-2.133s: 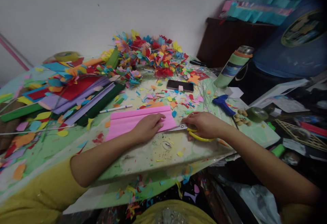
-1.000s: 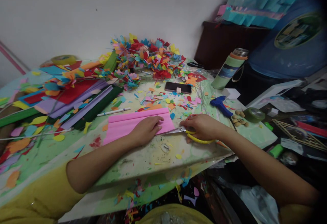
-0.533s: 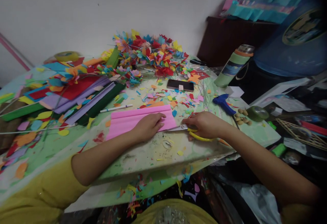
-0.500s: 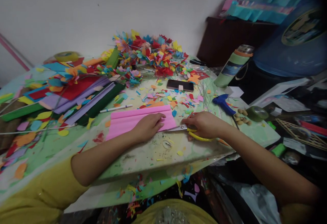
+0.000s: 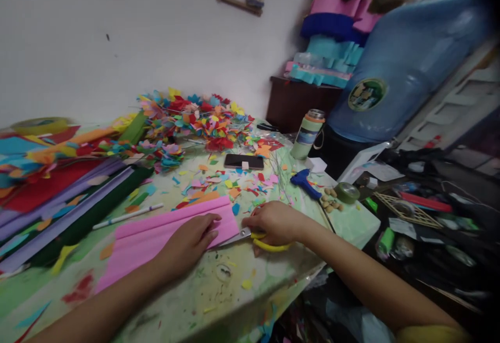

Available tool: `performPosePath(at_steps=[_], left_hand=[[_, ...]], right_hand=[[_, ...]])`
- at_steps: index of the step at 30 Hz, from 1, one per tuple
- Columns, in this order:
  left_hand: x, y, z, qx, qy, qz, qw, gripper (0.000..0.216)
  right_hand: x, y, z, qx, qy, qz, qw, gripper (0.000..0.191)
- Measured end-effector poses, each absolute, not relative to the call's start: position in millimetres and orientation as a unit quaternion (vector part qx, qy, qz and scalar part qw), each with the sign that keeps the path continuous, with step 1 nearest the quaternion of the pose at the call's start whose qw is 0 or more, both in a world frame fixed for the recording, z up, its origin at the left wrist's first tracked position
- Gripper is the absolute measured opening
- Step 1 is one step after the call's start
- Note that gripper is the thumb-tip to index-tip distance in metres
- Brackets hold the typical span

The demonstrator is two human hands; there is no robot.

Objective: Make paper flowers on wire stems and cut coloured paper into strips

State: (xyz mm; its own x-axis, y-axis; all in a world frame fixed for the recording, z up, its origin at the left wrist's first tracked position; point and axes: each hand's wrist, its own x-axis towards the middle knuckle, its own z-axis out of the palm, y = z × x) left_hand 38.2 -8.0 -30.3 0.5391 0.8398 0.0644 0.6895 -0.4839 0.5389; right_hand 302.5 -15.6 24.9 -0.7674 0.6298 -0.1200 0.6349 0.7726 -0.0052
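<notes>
A folded sheet of pink crepe paper (image 5: 156, 236) lies on the paint-stained table (image 5: 219, 291). My left hand (image 5: 187, 244) rests flat on its right end, fingers stretched out and pressing it down. My right hand (image 5: 273, 223) is closed round the yellow handles of a pair of scissors (image 5: 253, 237). The blades point left and reach the paper's right edge, just under my left fingertips.
Paper scraps litter the table. A heap of colourful paper flowers (image 5: 195, 116) lies at the back, folded paper rolls (image 5: 58, 192) and a white pen (image 5: 127, 216) on the left. A black phone (image 5: 244, 161), green bottle (image 5: 307, 135), blue glue gun (image 5: 304, 182) and tape roll (image 5: 347, 192) are right. A big blue water jug (image 5: 402, 66) stands behind.
The view has swung up and to the right, showing more of the wall and the jug. Both hands keep their hold on the pink paper and the scissors.
</notes>
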Motion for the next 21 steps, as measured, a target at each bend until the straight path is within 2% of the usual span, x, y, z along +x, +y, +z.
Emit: performPosePath(at_steps=[10,21], left_hand=[[37.9,-8.6,-28.0,0.844,0.461,0.155,0.226,0.041],[37.8,-9.3,-26.9,0.847,0.450,0.167,0.226,0.039]], right_hand=[[308.6,-12.3,15.2,0.322,0.946,-0.024,0.025,0.024],[307.2,-13.7,17.7,0.328,0.944,-0.032,0.036,0.027]])
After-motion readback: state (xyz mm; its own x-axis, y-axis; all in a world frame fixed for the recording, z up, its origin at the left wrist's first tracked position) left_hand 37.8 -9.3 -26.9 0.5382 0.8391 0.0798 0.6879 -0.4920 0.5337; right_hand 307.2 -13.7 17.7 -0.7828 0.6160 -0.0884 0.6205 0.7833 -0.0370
